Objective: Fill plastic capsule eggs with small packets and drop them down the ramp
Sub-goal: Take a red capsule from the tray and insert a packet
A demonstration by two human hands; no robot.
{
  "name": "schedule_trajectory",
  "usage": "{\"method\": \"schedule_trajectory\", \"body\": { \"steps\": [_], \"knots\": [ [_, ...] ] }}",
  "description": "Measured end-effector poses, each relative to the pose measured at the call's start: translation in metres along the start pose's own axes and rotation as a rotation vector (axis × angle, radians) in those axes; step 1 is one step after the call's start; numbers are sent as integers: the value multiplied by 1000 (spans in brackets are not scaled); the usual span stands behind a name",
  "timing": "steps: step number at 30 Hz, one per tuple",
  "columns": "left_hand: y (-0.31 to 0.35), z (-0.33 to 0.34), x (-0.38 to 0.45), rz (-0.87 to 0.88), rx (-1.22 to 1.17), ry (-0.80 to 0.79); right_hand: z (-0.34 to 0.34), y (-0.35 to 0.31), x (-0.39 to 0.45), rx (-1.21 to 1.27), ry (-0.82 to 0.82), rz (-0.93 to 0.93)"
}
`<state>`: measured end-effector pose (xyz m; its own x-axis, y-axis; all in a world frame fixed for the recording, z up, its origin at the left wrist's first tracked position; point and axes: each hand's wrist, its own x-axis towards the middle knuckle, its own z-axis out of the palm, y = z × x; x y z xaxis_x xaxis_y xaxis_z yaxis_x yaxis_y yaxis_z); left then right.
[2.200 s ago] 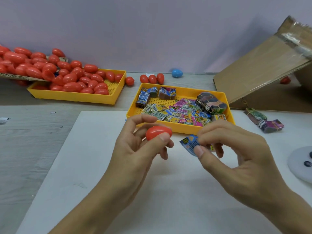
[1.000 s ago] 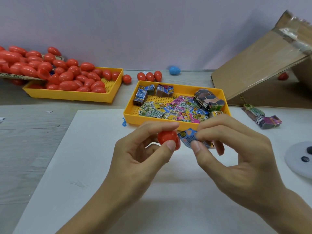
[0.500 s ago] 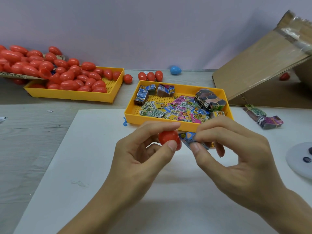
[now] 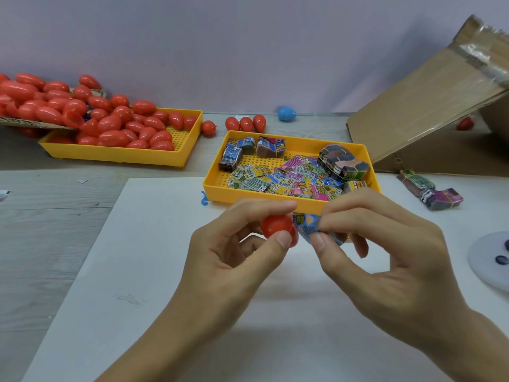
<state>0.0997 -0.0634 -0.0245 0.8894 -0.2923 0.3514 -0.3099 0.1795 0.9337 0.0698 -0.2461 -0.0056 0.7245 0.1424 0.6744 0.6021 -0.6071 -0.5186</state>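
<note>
Soft even light — (edges warped)

packing workbench | sorting trays (image 4: 115, 154) | cardboard ramp (image 4: 424, 111)

Red egg and blue packet just in front of the packet tray

A glossy red plastic capsule egg (image 4: 276, 226) touches a crumpled small blue printed packet (image 4: 308, 229) at its right, both raised just before the yellow perforated tray (image 4: 217, 186) of packets.

Head cam, looks fwd and down, close over hands (image 4: 237, 260), wide-angle
</note>
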Motion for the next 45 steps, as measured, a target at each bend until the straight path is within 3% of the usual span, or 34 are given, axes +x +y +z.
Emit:
{"method": "schedule_trajectory", "body": {
  "steps": [45],
  "knots": [
    [-1, 1, 0, -6, -61, 59, 1, -1, -1, 30, -42, 7]
  ]
}}
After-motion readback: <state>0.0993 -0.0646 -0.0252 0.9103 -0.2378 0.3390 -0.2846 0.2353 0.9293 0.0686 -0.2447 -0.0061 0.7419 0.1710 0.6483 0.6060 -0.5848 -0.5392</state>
